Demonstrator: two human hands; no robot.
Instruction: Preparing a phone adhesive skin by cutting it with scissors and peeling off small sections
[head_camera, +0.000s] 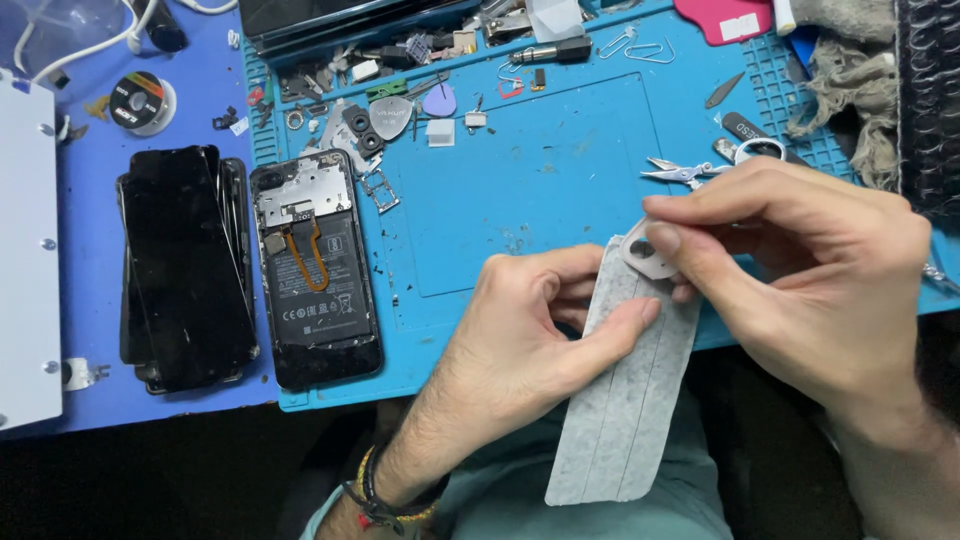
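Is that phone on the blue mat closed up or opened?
Opened. The phone lies with its back cover off: the battery, an orange ribbon cable and a metal shield plate are exposed.

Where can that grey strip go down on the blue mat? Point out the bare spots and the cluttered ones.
The bare patch is the middle of the blue silicone work mat, between the opened black phone with its back off and the small silver scissors. The mat's top edge is crowded with small loose parts and picks. Left of the mat, the stack of black phone screens fills the space.
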